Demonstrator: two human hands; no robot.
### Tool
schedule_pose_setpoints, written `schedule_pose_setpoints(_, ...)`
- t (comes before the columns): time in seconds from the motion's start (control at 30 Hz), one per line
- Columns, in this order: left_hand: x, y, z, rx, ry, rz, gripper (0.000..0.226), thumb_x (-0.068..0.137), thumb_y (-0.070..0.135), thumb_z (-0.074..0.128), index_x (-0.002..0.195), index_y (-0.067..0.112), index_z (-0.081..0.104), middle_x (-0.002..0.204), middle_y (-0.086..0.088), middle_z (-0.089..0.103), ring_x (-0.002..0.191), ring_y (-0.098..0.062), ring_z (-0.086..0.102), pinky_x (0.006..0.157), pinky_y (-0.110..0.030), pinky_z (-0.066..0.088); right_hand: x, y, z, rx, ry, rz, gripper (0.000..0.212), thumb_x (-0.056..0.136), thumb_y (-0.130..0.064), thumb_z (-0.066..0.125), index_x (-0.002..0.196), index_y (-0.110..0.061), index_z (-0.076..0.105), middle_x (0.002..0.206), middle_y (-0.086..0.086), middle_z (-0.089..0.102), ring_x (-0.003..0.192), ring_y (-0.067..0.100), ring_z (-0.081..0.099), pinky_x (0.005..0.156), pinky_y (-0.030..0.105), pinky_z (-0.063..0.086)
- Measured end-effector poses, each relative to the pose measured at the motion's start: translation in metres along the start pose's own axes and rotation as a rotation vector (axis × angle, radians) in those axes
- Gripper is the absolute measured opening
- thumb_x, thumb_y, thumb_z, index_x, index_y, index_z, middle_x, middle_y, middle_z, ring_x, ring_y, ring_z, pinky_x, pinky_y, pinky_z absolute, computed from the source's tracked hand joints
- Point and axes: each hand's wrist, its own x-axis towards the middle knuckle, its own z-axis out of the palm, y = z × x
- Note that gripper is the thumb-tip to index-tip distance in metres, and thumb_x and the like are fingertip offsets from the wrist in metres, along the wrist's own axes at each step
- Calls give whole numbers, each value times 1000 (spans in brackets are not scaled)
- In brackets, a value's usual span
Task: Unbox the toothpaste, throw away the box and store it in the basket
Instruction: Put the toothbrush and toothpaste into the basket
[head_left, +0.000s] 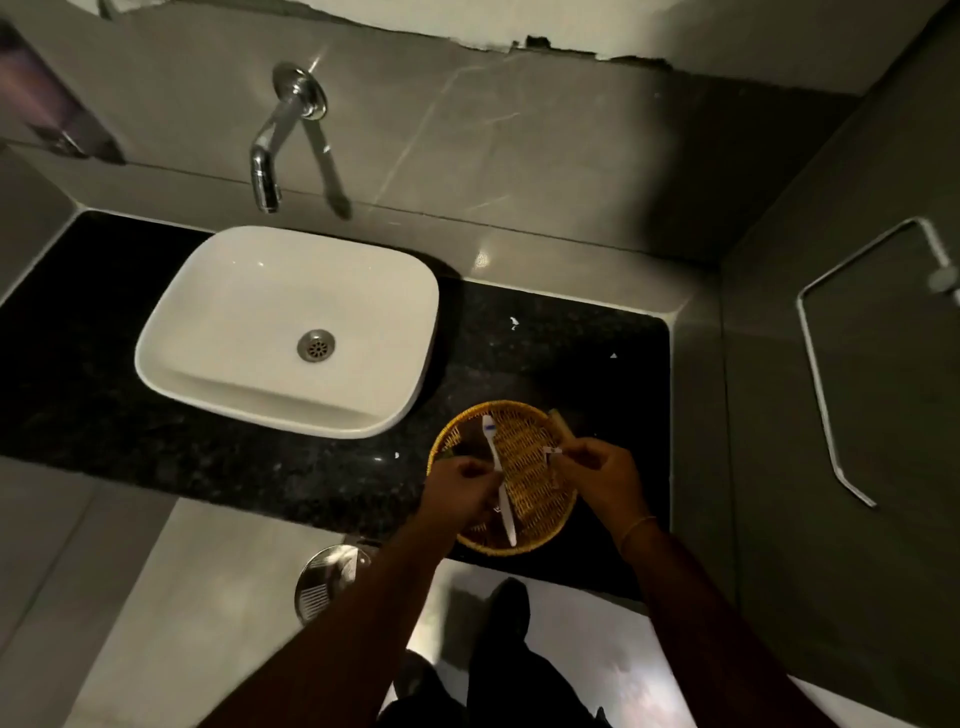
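A round woven basket (530, 467) sits on the black counter, right of the sink, with a white toothbrush (491, 436) lying lengthwise in it. My right hand (597, 480) hovers over the basket's right side, pinched on a small toothpaste box (554, 451). The box's white end sticks out left of the fingertips, and a brownish part (561, 422) shows behind them. My left hand (457, 491) is over the basket's left side with its fingers curled together at the toothbrush handle. Whether it grips anything is hidden.
A white basin (208, 332) stands on the black granite counter (571, 353) under a chrome wall tap (267, 156). A steel pedal bin lid (330, 577) shows on the floor below the counter edge. A metal towel rail (815, 364) hangs on the right wall.
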Motion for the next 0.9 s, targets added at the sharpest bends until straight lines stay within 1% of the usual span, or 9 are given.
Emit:
schedule_pose_setpoints(0.1,13,5,20,15,37,-44,16,101,19,78,85,21,78,83,-6,78,70,-21,76,60,-34,68,8,13,0,25,101,67,6,91,-14,77,92,-9,78,93,10,78,94,32,75,84,46,63)
schedule_pose_setpoints(0.2,27,5,31,33,62,-77,18,103,23,75,89,14,81,87,-13,81,76,-32,79,78,-50,71,14,27,3,122,217,226,7,91,-18,75,95,-12,77,95,11,78,95,33,75,88,54,64)
schedule_pose_setpoints(0.43,43,-2,47,188,150,-31,25,107,25,68,105,6,84,98,-11,83,93,-27,81,90,-40,64,8,64,25,802,208,580,30,94,-15,73,119,2,71,109,17,80,92,22,79,61,25,64)
schedule_pose_setpoints(0.5,47,-4,50,192,197,-57,25,106,26,68,104,7,84,97,-10,82,93,-25,79,76,-29,58,8,69,33,873,185,616,36,96,-18,72,125,2,68,110,16,80,101,24,79,72,30,67)
schedule_pose_setpoints(0.57,50,-6,52,170,246,-111,25,104,28,71,106,7,83,96,-8,79,85,-21,75,61,-24,48,9,74,41,896,177,663,37,98,-20,70,126,3,66,125,20,74,119,29,71,98,38,61)
schedule_pose_setpoints(0.67,54,-12,55,205,254,-123,27,103,29,71,109,7,84,103,-11,82,85,-21,74,62,-24,48,10,71,52,970,169,714,32,102,-25,62,117,3,63,128,26,69,124,34,65,113,47,49)
schedule_pose_setpoints(0.73,55,-13,56,292,224,-76,27,105,28,68,106,8,86,97,-8,83,75,-14,68,56,-18,42,10,65,56,914,173,712,27,101,-24,64,108,2,65,98,19,77,95,29,73,95,44,60)
schedule_pose_setpoints(0.8,56,-14,58,377,217,-46,28,106,27,67,102,8,87,77,3,75,62,-5,60,53,-16,36,12,61,59,811,213,717,19,98,-20,69,93,-2,67,67,7,73,57,16,66,54,28,58)
schedule_pose_setpoints(0.9,55,-11,61,475,230,-22,28,106,26,66,97,10,87,63,15,58,57,2,51,51,-17,33,13,63,60,740,276,750,16,97,-17,72,87,-7,64,71,3,62,52,10,49,49,23,42)
